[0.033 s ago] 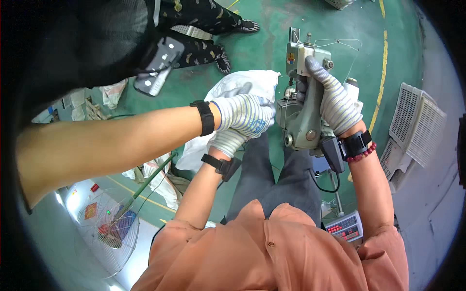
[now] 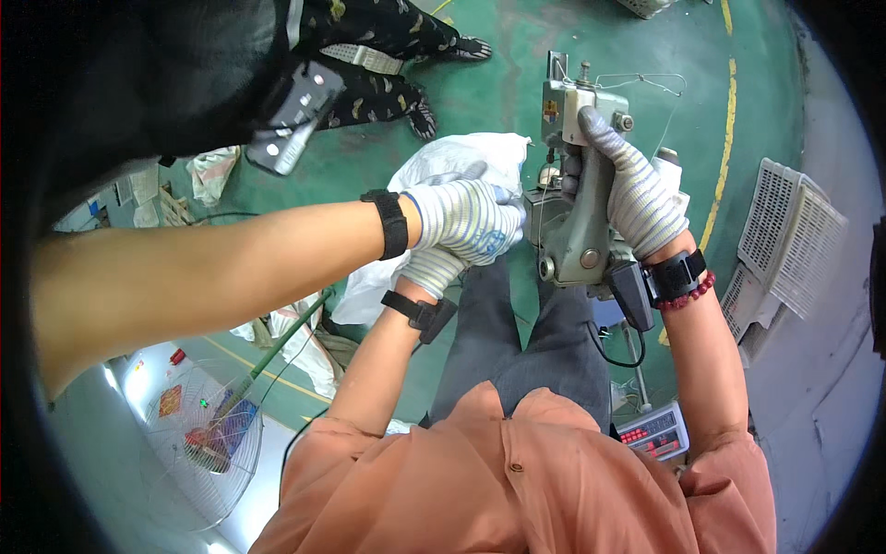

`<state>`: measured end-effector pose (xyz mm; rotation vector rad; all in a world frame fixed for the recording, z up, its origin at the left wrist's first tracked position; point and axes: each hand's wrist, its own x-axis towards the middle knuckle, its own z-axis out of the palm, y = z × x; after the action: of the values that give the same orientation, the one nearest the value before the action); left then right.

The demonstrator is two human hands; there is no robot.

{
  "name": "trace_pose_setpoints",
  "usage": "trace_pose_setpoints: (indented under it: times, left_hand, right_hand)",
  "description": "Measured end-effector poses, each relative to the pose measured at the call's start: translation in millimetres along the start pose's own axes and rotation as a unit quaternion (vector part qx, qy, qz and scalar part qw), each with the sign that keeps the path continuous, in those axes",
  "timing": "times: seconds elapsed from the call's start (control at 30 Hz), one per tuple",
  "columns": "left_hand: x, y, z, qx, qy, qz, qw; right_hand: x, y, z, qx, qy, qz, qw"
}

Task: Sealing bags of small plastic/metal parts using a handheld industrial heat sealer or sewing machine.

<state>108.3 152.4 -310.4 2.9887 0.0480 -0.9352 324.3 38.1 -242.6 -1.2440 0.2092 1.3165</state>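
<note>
My right hand [image 2: 637,189], in a striped knit glove with grey-coated fingers, grips the handle of a grey-green portable bag sewing machine [image 2: 583,231]. Its thumb lies along the top of the machine. A white thread cone [image 2: 668,164] sits beside that hand. My left hand [image 2: 432,270], gloved alike, is at the near edge of a white sack [image 2: 489,155], left of the machine. Another person's gloved hand [image 2: 466,217] lies over it, so my left fingers are hidden. That person's fingertips end close to the machine's left side.
The co-worker's arm [image 2: 221,258] crosses from the left. White plastic crates [image 2: 784,222] lean at the right wall. A wire-cage fan [image 2: 208,443] stands lower left, a scale with a lit display [image 2: 653,431] lower right. More white sacks [image 2: 309,355] lie on the green floor.
Both my hands and the sewing machine stay almost where they were. The device hanging by the co-worker has shifted slightly left.
</note>
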Motion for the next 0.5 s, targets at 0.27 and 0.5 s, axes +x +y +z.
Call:
trace_pose_setpoints:
  times: [0.27, 0.5]
  left_hand:
    - [-10.4, 6.0, -2.4, 0.142, 0.318, 0.100, 0.932]
    - [0.4, -1.3, 9.3, 0.514, 0.252, 0.220, 0.790]
  right_hand:
    - [0.3, -4.6, 4.4, -0.093, 0.000, -0.003, 0.996]
    - [3.4, -5.2, 14.5, -0.139, -0.009, 0.043, 0.989]
